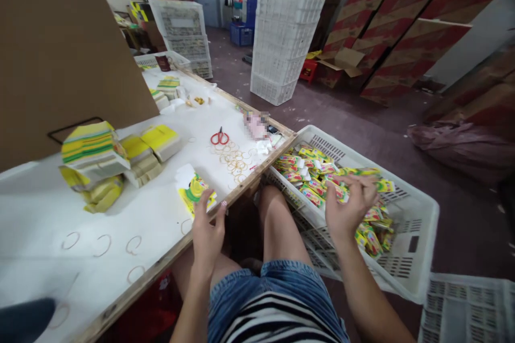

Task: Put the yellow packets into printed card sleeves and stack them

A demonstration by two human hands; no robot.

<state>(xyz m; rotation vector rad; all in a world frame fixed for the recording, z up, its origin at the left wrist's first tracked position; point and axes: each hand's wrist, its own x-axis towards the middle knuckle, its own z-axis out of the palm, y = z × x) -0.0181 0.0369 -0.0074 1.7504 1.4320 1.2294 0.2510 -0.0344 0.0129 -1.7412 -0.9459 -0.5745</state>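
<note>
My left hand [207, 233] is at the table's wooden edge, thumb and forefinger apart. Its fingertips touch a flat yellow-and-green printed packet [195, 188] with a white end, which lies on the white tabletop. Over a white plastic basket [422, 241] I hold out my right hand [349, 204], its fingers stretched and slightly blurred. Beneath and beyond that hand lie many small yellow, green and red printed packets [311, 185]. Nothing is clearly gripped in either hand.
Stacked yellow-and-white card bundles [94, 155] stand at the table's left. Red-handled scissors [219, 138] lie beside scattered rubber bands [233, 161]. Beyond the table rises a tall stack of white crates [285, 32]. Cardboard cartons [386, 27] line the right.
</note>
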